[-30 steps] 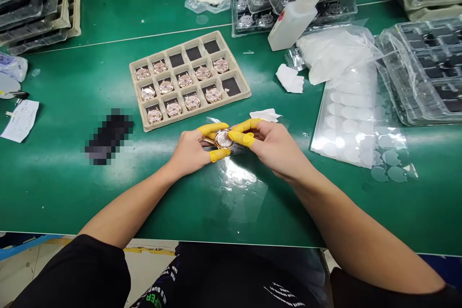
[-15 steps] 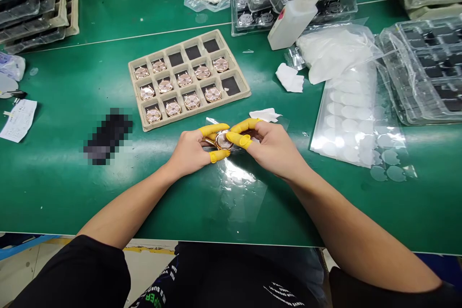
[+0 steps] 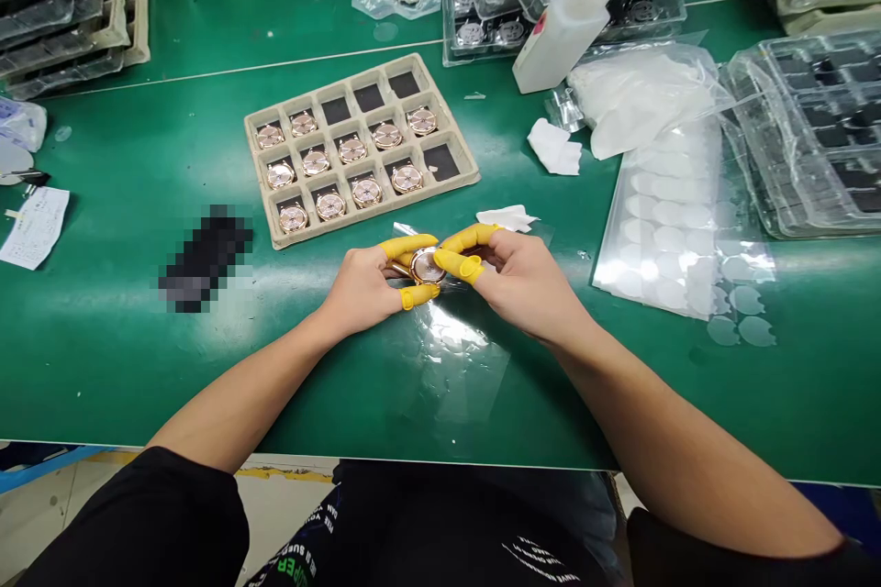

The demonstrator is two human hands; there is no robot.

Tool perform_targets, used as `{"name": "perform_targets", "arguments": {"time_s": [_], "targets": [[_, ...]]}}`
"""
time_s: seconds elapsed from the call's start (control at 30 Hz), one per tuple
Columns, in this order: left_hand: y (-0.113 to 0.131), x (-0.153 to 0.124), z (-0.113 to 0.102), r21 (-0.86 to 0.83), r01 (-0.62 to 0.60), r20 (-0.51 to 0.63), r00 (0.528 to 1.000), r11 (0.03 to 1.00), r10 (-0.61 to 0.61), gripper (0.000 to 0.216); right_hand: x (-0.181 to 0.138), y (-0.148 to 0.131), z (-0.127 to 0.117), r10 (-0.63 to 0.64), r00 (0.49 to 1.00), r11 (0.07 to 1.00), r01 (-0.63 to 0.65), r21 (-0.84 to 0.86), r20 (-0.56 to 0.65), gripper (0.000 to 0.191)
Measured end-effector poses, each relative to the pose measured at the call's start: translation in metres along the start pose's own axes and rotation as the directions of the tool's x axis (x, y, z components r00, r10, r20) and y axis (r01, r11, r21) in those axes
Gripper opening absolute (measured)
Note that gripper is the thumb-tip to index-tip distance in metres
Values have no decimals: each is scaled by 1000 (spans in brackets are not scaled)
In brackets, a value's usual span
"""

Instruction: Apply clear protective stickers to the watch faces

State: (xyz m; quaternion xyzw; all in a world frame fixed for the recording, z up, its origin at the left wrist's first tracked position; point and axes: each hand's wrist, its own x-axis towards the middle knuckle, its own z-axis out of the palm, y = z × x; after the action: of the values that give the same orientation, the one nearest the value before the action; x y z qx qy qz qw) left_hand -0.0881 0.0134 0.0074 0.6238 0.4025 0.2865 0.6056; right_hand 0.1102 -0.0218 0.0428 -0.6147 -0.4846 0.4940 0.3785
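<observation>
A round rose-gold watch case (image 3: 428,266) is held between both hands above the green table. My left hand (image 3: 368,287), with yellow finger cots, is closed around its left side. My right hand (image 3: 516,275), also in yellow finger cots, is closed at the case's right edge, with a fingertip on its upper face. Whether that hand also pinches something thin, I cannot tell. Clear plastic film (image 3: 447,367) lies below the hands. Just beyond them, a beige tray (image 3: 275,243) holds several similar watch cases (image 3: 367,192); some compartments show only black pads.
A white tissue (image 3: 507,218) lies beside my right hand. Sheets of round clear stickers (image 3: 664,248), a white plastic bottle (image 3: 561,41) and stacked clear trays (image 3: 819,138) stand to the right. A pixelated dark object (image 3: 206,259) lies left. More trays (image 3: 61,18) are stacked far left.
Both hands keep nearly the same place around the watch case. The right fingertip has shifted slightly on its face. At the top left, a person's yellow-covered fingers have moved at another tray.
</observation>
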Motion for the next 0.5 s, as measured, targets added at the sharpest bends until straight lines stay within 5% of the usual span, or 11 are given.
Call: {"name": "perform_targets", "arguments": {"time_s": [0.5], "targets": [[-1,0,1,1,5,-5,1000,1000,-5,65,-1,-3,3,-38,999,995,35,-91,-30,50]]}}
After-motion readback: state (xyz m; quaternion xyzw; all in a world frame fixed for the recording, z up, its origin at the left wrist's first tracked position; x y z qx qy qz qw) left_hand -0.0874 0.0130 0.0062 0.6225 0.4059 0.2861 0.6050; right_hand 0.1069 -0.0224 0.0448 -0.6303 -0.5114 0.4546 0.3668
